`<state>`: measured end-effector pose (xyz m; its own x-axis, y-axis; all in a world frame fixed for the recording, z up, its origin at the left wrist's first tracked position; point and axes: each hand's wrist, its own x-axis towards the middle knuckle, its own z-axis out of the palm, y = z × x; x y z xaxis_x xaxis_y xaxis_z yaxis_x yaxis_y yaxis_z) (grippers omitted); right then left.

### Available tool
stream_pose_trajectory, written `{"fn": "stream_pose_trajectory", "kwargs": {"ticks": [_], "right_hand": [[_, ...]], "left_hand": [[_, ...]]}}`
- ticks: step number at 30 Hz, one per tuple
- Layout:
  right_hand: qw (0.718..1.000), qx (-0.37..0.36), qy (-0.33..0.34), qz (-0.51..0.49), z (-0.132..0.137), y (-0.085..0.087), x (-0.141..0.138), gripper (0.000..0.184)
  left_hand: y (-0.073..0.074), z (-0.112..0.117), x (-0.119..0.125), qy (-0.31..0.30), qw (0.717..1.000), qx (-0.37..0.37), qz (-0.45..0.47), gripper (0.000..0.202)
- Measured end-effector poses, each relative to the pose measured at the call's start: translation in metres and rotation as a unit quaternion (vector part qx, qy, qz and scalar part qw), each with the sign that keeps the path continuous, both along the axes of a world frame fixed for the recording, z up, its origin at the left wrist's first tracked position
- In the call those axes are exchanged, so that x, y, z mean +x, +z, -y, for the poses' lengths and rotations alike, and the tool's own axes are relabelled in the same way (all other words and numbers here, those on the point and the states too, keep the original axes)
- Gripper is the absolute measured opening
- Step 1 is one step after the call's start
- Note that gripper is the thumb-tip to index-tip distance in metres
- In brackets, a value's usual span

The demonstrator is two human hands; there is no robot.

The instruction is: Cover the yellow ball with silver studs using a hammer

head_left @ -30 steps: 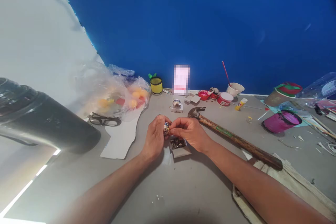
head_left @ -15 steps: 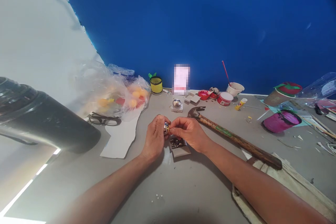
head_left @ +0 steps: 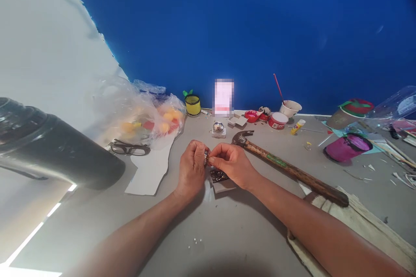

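My left hand (head_left: pixel 192 165) is closed round a small shiny silver ball (head_left: pixel 206 157), most of it hidden by the fingers. Thumb and fingertips of my right hand (head_left: pixel 232 163) are pinched together against the ball's right side; whatever they hold is too small to make out. Just below both hands lies a small open box (head_left: pixel 219 176) with dark, glinting bits in it. Beyond the hands, a second silver ball (head_left: pixel 218 127) rests on a small pale box (head_left: pixel 219 134).
A claw hammer (head_left: pixel 286 165) lies slantwise at right, its handle end on a pale cloth (head_left: pixel 338 225). At left are eyeglasses (head_left: pixel 130 149), cut white card (head_left: pixel 152 173), a plastic bag (head_left: pixel 146 112) and a large dark cylinder (head_left: pixel 58 147). A magenta cup (head_left: pixel 347 148) lies at right.
The ball in my left hand has turned slightly, and less of it shows between the fingers. Both hands stay nearly in place, with my right fingertips still at the ball.
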<state>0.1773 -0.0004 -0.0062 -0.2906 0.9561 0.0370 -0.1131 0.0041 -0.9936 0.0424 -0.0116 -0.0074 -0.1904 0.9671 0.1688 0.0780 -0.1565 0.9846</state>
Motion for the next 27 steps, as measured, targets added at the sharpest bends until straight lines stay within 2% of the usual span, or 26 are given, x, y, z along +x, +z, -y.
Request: {"fn": "stream_pose_trajectory", "kwargs": {"ticks": [5,13,16,18,20,21,22,23,24,26,27], "right_hand": [[0.999,-0.033,-0.029,-0.002,0.003,0.004,-0.007,0.026],[0.996,-0.081,-0.028,-0.040,0.004,0.006,-0.009,0.034],[0.996,-0.079,-0.003,-0.045,0.002,0.004,-0.007,0.035],[0.998,-0.055,0.024,-0.026,-0.001,0.006,-0.001,0.033],[0.998,0.003,0.023,0.061,-0.007,0.011,0.011,0.028],[0.989,0.043,0.005,0.139,-0.010,0.016,0.018,0.024],[0.965,0.093,-0.027,0.242,-0.014,0.020,0.028,0.020],[0.921,0.133,-0.056,0.361,-0.018,0.025,0.037,0.019],[0.863,0.156,-0.079,0.475,-0.023,0.029,0.048,0.019],[0.747,0.148,-0.094,0.641,-0.031,0.035,0.067,0.024],[0.708,0.120,-0.070,0.692,-0.035,0.036,0.076,0.029]], "left_hand": [[0.000,0.000,-0.001,0.017,0.998,0.039,-0.041,0.027],[0.000,0.000,-0.002,0.026,0.994,0.073,-0.078,0.024],[0.004,0.002,-0.001,0.017,0.997,0.058,-0.045,0.026],[0.007,0.001,-0.001,-0.019,1.000,0.016,0.001,0.030],[0.009,-0.002,-0.002,-0.066,0.995,-0.036,0.068,0.038],[0.009,-0.004,-0.002,-0.085,0.988,-0.060,0.111,0.041],[0.008,-0.006,-0.003,-0.097,0.979,-0.079,0.159,0.042],[0.007,-0.009,-0.004,-0.100,0.969,-0.096,0.206,0.042],[0.005,-0.011,-0.005,-0.104,0.958,-0.113,0.240,0.041],[0.002,-0.015,-0.007,-0.103,0.945,-0.141,0.278,0.036],[0.001,-0.017,-0.007,-0.102,0.941,-0.150,0.286,0.035]]}}
